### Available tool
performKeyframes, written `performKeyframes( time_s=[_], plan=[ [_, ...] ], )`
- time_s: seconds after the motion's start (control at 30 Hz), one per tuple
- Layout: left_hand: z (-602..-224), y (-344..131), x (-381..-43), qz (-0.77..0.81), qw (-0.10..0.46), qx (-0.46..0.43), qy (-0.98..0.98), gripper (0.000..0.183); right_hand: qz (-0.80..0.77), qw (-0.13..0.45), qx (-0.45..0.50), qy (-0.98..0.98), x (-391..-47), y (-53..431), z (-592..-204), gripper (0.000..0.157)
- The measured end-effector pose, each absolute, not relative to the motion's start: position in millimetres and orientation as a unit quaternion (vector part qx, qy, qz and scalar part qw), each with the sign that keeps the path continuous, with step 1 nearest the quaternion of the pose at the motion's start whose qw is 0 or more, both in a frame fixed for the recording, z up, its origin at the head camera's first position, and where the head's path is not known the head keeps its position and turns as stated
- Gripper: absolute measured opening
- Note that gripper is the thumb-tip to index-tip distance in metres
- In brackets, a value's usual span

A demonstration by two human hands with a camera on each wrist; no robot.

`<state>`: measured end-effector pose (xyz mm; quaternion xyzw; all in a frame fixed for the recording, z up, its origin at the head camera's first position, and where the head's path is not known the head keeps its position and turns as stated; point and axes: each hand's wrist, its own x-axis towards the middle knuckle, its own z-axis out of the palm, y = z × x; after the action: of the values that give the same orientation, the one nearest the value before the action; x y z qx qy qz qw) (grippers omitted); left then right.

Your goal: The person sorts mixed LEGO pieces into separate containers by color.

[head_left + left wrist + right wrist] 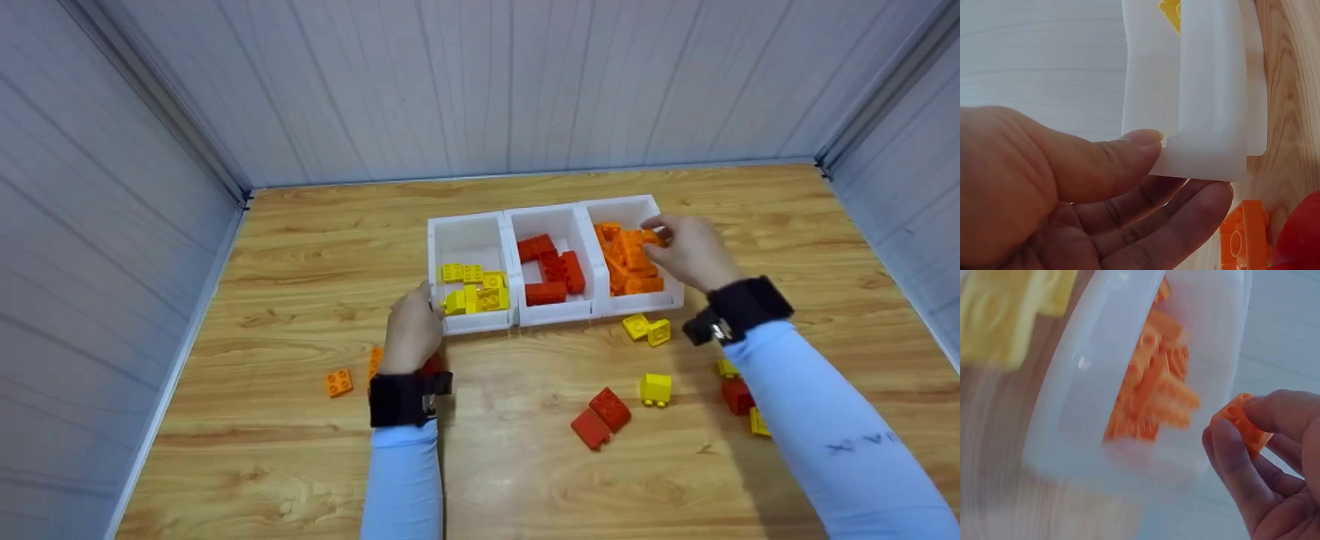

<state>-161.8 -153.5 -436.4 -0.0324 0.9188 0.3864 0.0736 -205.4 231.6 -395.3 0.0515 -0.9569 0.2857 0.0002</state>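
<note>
My left hand (412, 331) pinches the near left corner of the leftmost white bin (466, 238), which holds several yellow bricks (487, 300). In the left wrist view the thumb lies on the bin's rim and the fingers are beneath it. With fingertips and thumb, my right hand (696, 253) holds an orange toy brick (1239, 421) at the right side of the right bin (634, 208). Several orange bricks (1157, 394) are piled inside that bin. Red bricks (551, 270) lie in the middle bin (544, 219).
On the wooden table (300, 480) lie two yellow bricks (646, 330), another yellow brick (655, 389), two red bricks (601, 418) and an orange brick (339, 382). Red and yellow bricks are partly hidden under the right forearm. Pale panels (465, 90) enclose the table's back and sides.
</note>
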Motion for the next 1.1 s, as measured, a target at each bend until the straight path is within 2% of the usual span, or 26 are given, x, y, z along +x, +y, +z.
performKeyframes(
  time_s=[0.2,0.37,0.53,0.73,0.97,1.1],
  plan=[
    [-438.0,-144.5,-161.3,0.390,0.079,-0.016,0.917,0.051,0.302,0.002,0.037,-0.953,-210.1,226.6,-396.5,0.035],
    [-437.2,-142.6,-161.5,0.388,0.074,-0.006,0.919,0.050,0.291,0.028,0.039,-0.956,-190.5,246.5,-387.8,0.035],
    [-435.9,-146.6,-163.4,0.377,0.077,-0.009,0.923,0.050,0.266,0.038,0.036,-0.963,-156.8,278.0,-384.2,0.033],
    [-435.1,-152.2,-163.0,0.373,0.083,-0.020,0.924,0.052,0.235,0.002,0.042,-0.971,-103.8,324.6,-403.8,0.028],
    [-434.4,-151.2,-163.1,0.382,0.096,-0.022,0.919,0.053,0.202,-0.004,-0.045,-0.978,-40.7,377.3,-427.5,0.034],
    [-434.3,-149.8,-163.7,0.382,0.099,-0.021,0.918,0.053,0.196,-0.042,-0.091,-0.976,-17.0,396.6,-436.5,0.042]
  ],
)
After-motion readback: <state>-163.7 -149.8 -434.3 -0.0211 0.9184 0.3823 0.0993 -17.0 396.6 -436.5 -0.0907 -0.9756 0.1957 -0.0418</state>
